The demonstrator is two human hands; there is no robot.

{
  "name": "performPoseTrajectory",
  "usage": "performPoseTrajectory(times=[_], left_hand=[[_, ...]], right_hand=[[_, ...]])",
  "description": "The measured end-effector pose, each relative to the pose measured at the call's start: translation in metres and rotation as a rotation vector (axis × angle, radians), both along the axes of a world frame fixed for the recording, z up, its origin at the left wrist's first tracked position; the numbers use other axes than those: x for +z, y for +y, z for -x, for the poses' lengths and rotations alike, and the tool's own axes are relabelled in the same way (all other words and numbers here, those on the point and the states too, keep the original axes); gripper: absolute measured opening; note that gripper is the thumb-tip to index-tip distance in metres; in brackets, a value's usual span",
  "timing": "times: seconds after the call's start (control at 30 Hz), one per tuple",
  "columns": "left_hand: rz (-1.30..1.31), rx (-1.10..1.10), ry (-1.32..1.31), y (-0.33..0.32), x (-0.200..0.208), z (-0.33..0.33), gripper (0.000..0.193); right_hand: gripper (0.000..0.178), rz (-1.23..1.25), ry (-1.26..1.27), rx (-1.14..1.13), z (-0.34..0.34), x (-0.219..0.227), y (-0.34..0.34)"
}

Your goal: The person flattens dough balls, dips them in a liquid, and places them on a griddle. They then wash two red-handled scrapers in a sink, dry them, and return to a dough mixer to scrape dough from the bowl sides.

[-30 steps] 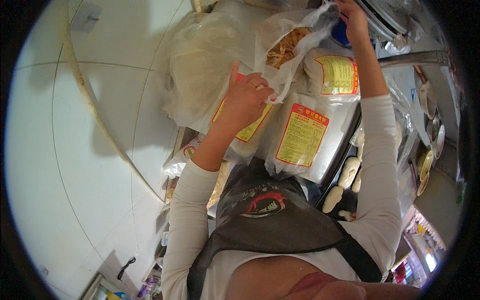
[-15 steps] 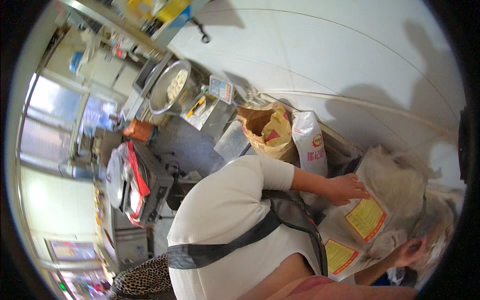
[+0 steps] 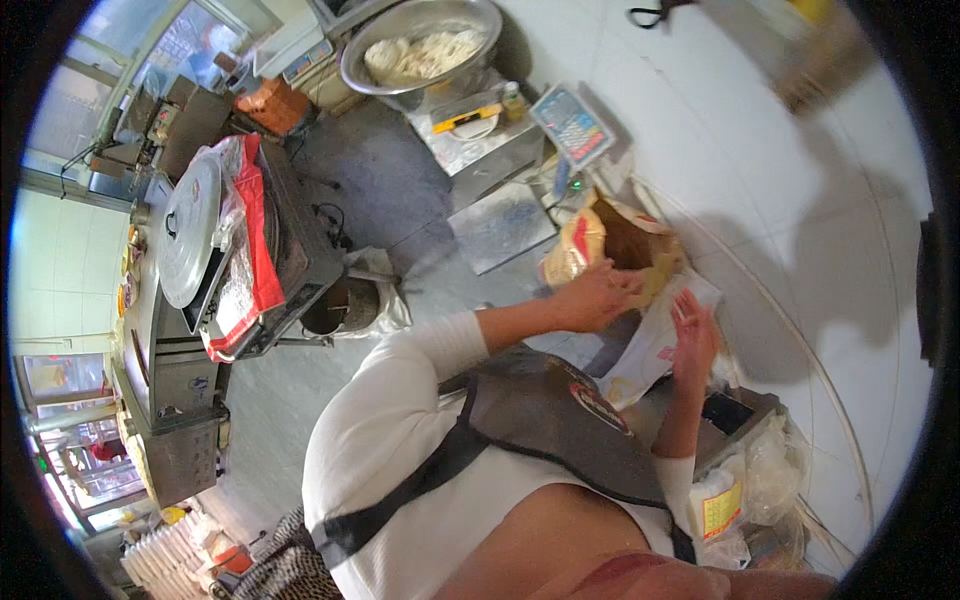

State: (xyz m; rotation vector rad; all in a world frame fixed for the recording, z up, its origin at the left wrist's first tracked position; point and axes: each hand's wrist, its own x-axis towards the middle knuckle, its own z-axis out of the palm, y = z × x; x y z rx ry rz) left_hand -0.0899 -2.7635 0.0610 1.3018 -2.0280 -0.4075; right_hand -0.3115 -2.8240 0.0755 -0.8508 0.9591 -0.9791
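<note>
My left hand (image 3: 598, 296) reaches in front of the opened brown paper sack (image 3: 575, 250), its fingers loosely apart near the rim. Whether they touch the paper is hard to tell. To its right, my right hand (image 3: 695, 335) is raised with fingers spread, in front of the white sack (image 3: 645, 355). I see nothing held in either hand. The paper sack's mouth gapes, and its inside is dark. My dark apron (image 3: 545, 410) hangs below the hands.
A grey bin with clear plastic bags (image 3: 770, 460) stands at lower right. Ahead are a scale (image 3: 572, 128) and a metal bowl of dough (image 3: 425, 50). To the left, a round lid (image 3: 190, 230) rests by a red-edged cover (image 3: 262, 250). A white pipe (image 3: 800, 330) runs along the wall.
Both hands have left the plastic bags with yellow labels and moved to the paper and white sacks. The view has swung, bringing the scale and bowl closer.
</note>
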Motion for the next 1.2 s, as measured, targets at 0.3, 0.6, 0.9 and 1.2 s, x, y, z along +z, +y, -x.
performPoseTrajectory(times=[0.3,0.6,0.9,1.2], left_hand=[[-0.193,0.673,0.138,0.114,0.033,-0.287,0.058],[-0.383,0.469,-0.019,0.089,-0.036,-0.321,0.071],[-0.495,0.610,0.093,0.078,-0.085,-0.457,0.051],[-0.609,0.184,0.095,0.030,-0.111,-0.647,0.041]], right_hand=[[0.033,-0.496,-0.428,0.792,-0.340,-0.107,0.060],[0.068,-0.626,-0.295,0.724,-0.443,-0.011,-0.031],[0.035,-0.149,-0.018,0.764,-0.523,0.019,-0.093],[0.022,1.217,0.343,-0.305,-0.575,0.233,-0.151]])
